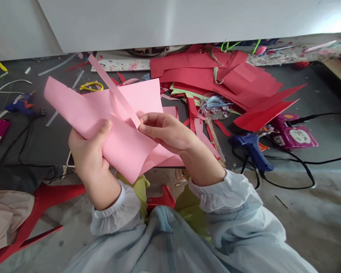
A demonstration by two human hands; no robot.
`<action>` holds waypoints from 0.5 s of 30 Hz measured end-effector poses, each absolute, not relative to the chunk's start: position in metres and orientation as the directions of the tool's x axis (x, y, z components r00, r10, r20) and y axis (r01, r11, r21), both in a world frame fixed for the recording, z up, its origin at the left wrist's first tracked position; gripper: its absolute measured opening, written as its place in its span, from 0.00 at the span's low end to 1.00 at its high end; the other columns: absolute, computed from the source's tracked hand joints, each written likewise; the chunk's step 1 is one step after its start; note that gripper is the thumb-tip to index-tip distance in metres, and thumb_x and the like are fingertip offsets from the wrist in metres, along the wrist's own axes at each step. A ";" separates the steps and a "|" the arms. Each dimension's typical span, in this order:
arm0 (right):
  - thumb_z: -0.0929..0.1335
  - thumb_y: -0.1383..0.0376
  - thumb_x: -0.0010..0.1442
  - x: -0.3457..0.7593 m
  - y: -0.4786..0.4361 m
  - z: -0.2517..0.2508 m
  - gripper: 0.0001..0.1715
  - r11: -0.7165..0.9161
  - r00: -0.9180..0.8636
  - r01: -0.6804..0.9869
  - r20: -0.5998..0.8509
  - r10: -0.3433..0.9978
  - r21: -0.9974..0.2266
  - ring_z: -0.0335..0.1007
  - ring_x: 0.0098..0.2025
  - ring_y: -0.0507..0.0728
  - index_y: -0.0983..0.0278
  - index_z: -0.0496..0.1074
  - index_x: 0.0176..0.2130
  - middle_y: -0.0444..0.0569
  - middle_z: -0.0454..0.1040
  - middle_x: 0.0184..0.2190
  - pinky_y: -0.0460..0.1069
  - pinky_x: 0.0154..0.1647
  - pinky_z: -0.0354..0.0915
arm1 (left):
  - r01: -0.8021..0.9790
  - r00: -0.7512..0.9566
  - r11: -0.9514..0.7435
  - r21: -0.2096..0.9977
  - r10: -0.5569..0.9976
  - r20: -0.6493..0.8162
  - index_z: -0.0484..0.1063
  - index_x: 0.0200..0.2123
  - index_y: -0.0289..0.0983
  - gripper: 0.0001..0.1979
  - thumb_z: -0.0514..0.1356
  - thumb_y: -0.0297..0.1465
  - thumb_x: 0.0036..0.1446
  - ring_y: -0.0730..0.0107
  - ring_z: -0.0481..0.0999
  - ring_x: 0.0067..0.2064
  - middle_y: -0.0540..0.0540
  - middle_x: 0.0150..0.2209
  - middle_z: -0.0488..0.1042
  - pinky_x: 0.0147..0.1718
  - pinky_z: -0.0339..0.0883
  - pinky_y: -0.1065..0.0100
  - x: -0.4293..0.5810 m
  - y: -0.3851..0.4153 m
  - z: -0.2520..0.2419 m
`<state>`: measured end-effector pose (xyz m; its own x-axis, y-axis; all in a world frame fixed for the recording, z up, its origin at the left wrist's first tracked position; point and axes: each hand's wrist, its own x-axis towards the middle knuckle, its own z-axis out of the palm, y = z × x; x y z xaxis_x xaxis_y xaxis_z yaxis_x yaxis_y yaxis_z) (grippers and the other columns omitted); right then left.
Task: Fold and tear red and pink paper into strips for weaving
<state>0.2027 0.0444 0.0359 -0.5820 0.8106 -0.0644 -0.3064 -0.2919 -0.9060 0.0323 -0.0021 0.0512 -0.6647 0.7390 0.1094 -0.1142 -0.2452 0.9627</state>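
Note:
My left hand is closed on a curved sheet of pink paper, its thumb lying on top near the middle. A narrow pink paper strip is pinched at its lower end between the thumb and fingers of my right hand. The strip slants up to the left across the sheet. Behind and below the held sheet lie more pink paper sheets on the dark table. Yellow-handled scissors show their handle just beyond the held sheet; their blades are hidden.
Red paper sheets are heaped at the back, with a blue tassel beside them. To the right are a blue glue gun and a purple power strip with black cords. Another glue gun lies at left, near a red chair.

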 end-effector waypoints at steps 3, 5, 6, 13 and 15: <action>0.80 0.53 0.45 0.202 0.044 0.036 0.25 -0.293 -0.583 -0.316 -0.058 0.810 -0.902 0.57 0.25 0.45 0.66 0.70 0.30 0.38 0.66 0.24 0.44 0.24 0.52 | -0.114 -0.663 -0.248 0.962 0.740 0.112 0.78 0.35 0.30 0.22 0.76 0.24 0.32 0.75 0.74 0.30 0.50 0.30 0.79 0.33 0.71 0.68 0.032 -0.002 0.051; 0.81 0.53 0.44 0.203 0.045 0.037 0.25 -0.294 -0.583 -0.310 -0.063 0.810 -0.904 0.56 0.24 0.45 0.66 0.71 0.29 0.38 0.66 0.23 0.44 0.23 0.52 | -0.119 -0.660 -0.248 0.961 0.743 0.110 0.78 0.36 0.30 0.22 0.76 0.24 0.32 0.75 0.74 0.30 0.50 0.30 0.79 0.33 0.72 0.68 0.031 -0.002 0.050; 0.81 0.53 0.43 0.203 0.045 0.038 0.25 -0.297 -0.582 -0.301 -0.072 0.810 -0.906 0.56 0.23 0.45 0.67 0.71 0.29 0.38 0.66 0.22 0.44 0.23 0.52 | -0.121 -0.660 -0.250 0.961 0.743 0.110 0.78 0.36 0.30 0.22 0.76 0.24 0.33 0.75 0.74 0.30 0.50 0.30 0.78 0.33 0.72 0.68 0.031 -0.002 0.050; 0.80 0.61 0.42 0.206 0.046 0.038 0.19 -0.327 -0.566 -0.223 -0.152 0.811 -0.918 0.61 0.26 0.45 0.68 0.75 0.30 0.41 0.72 0.24 0.45 0.26 0.55 | -0.106 -0.678 -0.250 0.963 0.726 0.114 0.77 0.37 0.30 0.22 0.76 0.23 0.34 0.74 0.76 0.32 0.50 0.31 0.79 0.33 0.72 0.69 0.032 -0.003 0.051; 0.80 0.63 0.42 0.206 0.046 0.039 0.17 -0.324 -0.544 -0.232 -0.154 0.825 -0.917 0.61 0.25 0.45 0.68 0.74 0.28 0.40 0.71 0.23 0.44 0.26 0.54 | -0.104 -0.672 -0.249 0.963 0.731 0.117 0.77 0.38 0.30 0.22 0.76 0.24 0.35 0.74 0.76 0.32 0.50 0.32 0.79 0.35 0.72 0.69 0.031 -0.002 0.050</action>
<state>0.2055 0.0456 0.0386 -0.5443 0.8247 -0.1538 -0.2323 -0.3243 -0.9170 0.0312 -0.0024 0.0501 -0.6724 0.7310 0.1166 -0.1043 -0.2495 0.9627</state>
